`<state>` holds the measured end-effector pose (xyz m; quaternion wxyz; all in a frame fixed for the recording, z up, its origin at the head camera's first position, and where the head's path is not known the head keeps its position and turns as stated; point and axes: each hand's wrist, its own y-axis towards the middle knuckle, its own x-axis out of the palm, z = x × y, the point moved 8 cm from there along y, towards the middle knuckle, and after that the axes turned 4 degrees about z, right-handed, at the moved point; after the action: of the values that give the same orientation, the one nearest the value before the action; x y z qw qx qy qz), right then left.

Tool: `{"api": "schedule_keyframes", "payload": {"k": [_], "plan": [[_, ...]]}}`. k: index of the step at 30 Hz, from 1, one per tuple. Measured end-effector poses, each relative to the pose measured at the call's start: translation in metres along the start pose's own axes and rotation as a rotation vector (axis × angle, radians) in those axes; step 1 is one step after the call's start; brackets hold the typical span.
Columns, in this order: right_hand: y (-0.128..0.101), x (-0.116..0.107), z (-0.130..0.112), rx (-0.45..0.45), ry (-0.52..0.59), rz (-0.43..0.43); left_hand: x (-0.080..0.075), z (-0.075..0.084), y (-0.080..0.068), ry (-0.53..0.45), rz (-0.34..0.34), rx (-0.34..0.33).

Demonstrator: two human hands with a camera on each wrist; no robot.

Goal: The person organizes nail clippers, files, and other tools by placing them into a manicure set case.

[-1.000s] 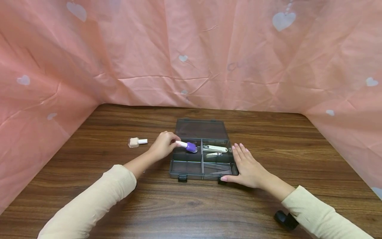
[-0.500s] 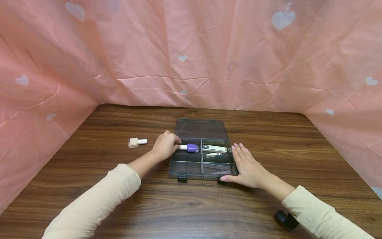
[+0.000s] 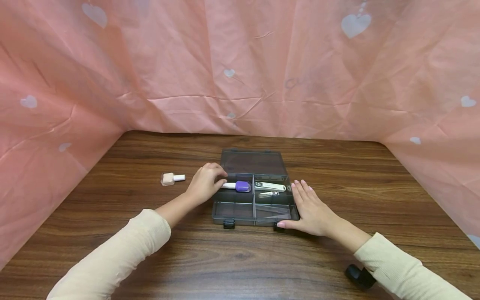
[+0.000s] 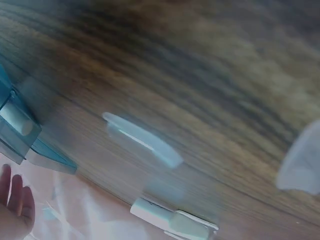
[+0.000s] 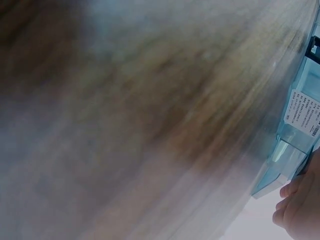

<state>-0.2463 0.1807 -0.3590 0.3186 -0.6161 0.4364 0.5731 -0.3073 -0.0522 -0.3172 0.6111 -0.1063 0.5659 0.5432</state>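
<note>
One glossy purple bottle (image 3: pixel 243 186), translucent box (image 3: pixel 234 209)

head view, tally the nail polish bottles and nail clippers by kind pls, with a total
Nail polish bottles: 2 (the purple bottle and the cream bottle)
Nail clippers: 2 (the larger clipper and the smaller clipper)
Total: 4

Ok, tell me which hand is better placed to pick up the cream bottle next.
Likely the left hand: it's nearer the cream bottle, with the right hand across the open case.
</note>
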Motion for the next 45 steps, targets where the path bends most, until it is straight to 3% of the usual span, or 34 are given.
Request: {"api": "schedule_keyframes", "payload": {"k": [4,14,26,45], "plan": [[0.0,-0.001,0.0,-0.002,-0.003,-0.007,-0.008,0.0,-0.003,-0.031,0.044,0.019],[0.0,-0.002,-0.001,-0.002,0.006,-0.021,-0.019,-0.014,-0.014,-0.119,0.062,-0.035],[0.0,-0.004,-0.002,0.0,0.011,-0.025,-0.029,-0.037,-0.027,-0.121,0.066,-0.106],[0.0,-0.002,-0.001,0.003,0.01,-0.029,-0.047,-0.067,-0.047,-0.082,0.12,-0.124]]}}
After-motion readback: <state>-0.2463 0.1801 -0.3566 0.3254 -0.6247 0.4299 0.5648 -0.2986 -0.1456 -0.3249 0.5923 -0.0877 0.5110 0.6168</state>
